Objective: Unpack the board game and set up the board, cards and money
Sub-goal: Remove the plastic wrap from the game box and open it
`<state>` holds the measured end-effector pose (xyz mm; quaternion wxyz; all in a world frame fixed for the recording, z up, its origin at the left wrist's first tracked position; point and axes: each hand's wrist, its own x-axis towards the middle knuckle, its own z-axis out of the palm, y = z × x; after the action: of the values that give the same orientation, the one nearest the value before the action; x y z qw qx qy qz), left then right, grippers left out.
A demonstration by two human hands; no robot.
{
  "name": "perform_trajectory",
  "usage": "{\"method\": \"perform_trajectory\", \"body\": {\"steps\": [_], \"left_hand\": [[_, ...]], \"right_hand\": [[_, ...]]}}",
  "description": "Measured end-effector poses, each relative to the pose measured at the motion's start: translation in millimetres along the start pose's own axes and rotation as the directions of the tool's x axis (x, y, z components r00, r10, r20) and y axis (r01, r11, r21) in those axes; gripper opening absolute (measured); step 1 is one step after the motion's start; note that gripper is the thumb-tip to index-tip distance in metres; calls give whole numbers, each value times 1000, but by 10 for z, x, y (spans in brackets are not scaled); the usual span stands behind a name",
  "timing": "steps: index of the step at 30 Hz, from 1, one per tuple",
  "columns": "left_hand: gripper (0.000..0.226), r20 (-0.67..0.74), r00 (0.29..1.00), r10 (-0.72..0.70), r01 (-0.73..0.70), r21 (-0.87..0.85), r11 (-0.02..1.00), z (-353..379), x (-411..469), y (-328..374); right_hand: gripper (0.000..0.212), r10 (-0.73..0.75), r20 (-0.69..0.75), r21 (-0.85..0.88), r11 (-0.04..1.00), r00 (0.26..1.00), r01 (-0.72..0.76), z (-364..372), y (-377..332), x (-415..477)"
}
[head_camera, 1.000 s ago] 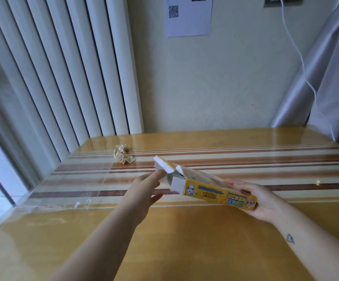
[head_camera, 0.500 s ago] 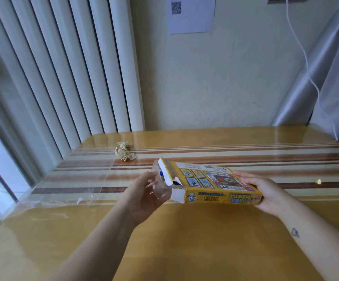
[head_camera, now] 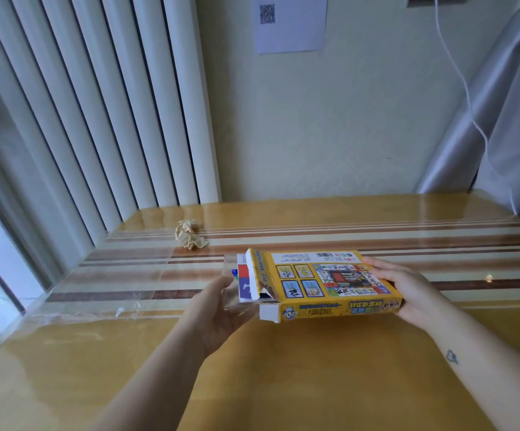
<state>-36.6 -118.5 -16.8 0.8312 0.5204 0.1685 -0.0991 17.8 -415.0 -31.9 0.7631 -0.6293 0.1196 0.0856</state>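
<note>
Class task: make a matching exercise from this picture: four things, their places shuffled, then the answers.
Things
1. game box
2. clear packet
3. crumpled paper
4. QR-code sheet

Places
A. on the wall
B. on the table, near the blinds
C. right hand grips its end
D. pokes from the box's open end, in the left hand

Pairs: 1-C, 2-D, 3-B, 4-A

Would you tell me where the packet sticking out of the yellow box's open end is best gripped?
Pinch the packet at its exposed flat end, thumb above, fingers beneath, coming from the left. The yellow box lies level, flap open that way, and the right hand holds its closed end, so a leftward pull should free it.
</note>
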Motion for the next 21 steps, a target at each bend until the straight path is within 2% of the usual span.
{"method": "perform_trajectory", "body": {"steps": [8, 14, 21], "left_hand": [[23, -67, 998, -6, 7, 10, 1000, -147, 83, -60], [32, 32, 996, -83, 78, 125, 989, -181, 83, -61], [30, 23, 997, -69, 68, 38, 997, -371, 93, 137]], "right_hand": [[34, -40, -23, -44, 998, 999, 39, -51, -46, -6], [33, -58, -43, -83, 995, 997, 54, -29, -37, -7], [33, -64, -137, -5, 998, 989, 64, -119, -127, -36]]}}
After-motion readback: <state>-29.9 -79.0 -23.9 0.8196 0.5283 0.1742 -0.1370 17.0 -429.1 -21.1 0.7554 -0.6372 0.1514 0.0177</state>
